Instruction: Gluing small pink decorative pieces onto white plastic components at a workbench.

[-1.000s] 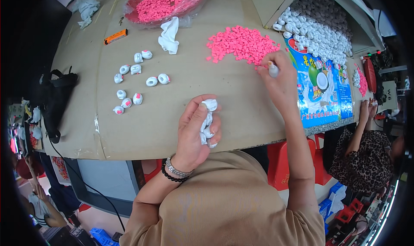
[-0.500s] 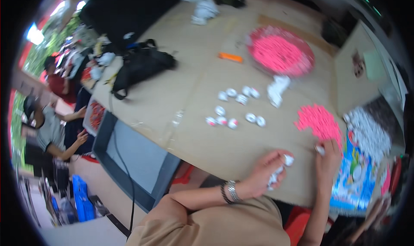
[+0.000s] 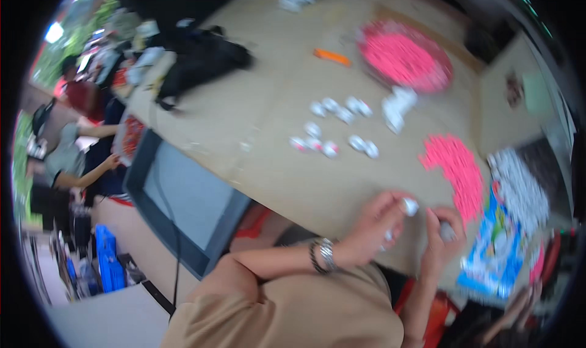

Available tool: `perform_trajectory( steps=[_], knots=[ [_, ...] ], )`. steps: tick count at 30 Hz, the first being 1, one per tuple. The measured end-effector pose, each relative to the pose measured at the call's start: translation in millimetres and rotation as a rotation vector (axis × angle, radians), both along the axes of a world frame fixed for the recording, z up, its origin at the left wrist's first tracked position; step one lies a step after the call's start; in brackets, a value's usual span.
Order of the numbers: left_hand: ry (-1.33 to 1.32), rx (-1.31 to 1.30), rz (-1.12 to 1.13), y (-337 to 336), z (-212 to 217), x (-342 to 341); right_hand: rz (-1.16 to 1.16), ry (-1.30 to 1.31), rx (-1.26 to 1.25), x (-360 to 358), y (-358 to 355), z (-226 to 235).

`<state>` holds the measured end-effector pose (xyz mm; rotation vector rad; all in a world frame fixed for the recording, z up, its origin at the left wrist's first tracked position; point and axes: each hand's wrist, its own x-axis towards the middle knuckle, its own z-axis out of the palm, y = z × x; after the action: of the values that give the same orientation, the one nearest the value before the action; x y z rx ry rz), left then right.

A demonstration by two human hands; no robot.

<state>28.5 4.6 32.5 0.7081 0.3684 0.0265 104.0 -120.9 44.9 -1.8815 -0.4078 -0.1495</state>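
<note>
My left hand [image 3: 373, 227], with a watch and a dark bracelet on its wrist, is closed around small white pieces. One round white piece [image 3: 410, 206] sticks out between its thumb and forefinger; more white shows under the curled fingers. Just to its right, my right hand [image 3: 441, 238] is curled around another white piece [image 3: 448, 231], blurred and partly hidden. Beyond the right hand spreads a heap of small pink pieces [image 3: 455, 168]. Farther left on the table [image 3: 274, 183] lie several round white pieces [image 3: 312, 143], some showing pink.
Pink pieces fill a round red basin [image 3: 436, 82] at the back. Near it lie a crumpled white cloth [image 3: 398, 108] and an orange strip-shaped object [image 3: 332, 57]. A black bag [image 3: 204, 64] is at left, a grey bin [image 3: 137, 195] below. White pieces [image 3: 519, 189] and a blue printed bag [image 3: 491, 253] sit right.
My right hand has come away from the pink heap, toward my left hand, with the white piece in it. My left hand keeps its hold. The whole view has shifted slightly.
</note>
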Motion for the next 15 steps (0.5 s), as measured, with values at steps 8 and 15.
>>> perform_trajectory(
  steps=[8, 15],
  knots=[
    [-0.096, 0.227, 0.065, -12, -3, -2, 0.087, -0.324, 0.031, -9, -3, -4],
    [-0.145, 0.317, 0.034, -13, -9, -5, 0.084, -0.401, -0.004, -12, -2, -10]
  ],
)
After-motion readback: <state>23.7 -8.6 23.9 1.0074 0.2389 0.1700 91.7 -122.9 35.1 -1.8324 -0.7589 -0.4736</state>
